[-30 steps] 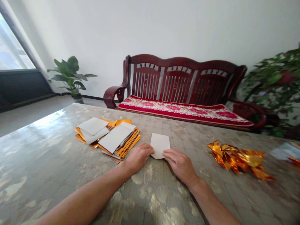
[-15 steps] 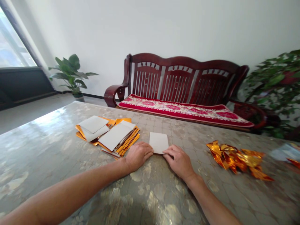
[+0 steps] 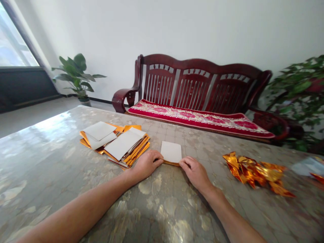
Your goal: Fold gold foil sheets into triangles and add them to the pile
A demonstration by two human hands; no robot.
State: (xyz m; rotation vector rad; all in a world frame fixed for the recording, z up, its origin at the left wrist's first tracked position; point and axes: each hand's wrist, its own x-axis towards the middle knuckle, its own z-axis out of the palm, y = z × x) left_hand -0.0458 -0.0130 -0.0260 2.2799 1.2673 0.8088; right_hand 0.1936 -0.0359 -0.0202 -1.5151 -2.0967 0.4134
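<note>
A small sheet of paper point(image 3: 171, 151) lies on the table in front of me, white side up. Along its near edge runs a narrow gold strip, where the edge is turned up. My left hand point(image 3: 149, 163) pinches the near left corner between thumb and fingers. At the near right corner, my right hand point(image 3: 193, 170) is closed on the paper in the same way. Just left of my left hand sits a loose pile of white-and-gold paper sheets point(image 3: 125, 144). Several folded gold foil pieces point(image 3: 255, 172) are heaped to the right of my right hand.
The table point(image 3: 50, 182) has a glossy, flower-patterned cover. Near its right edge lies a clear plastic bag point(image 3: 306, 166). A dark red wooden bench point(image 3: 194, 84) with a red patterned cushion stands beyond the table, between potted plants point(image 3: 77, 76).
The near edge of the sheet has been turned up, and a gold strip now shows there. Both hands have shifted slightly and keep hold of the corners. The camera view has moved a little.
</note>
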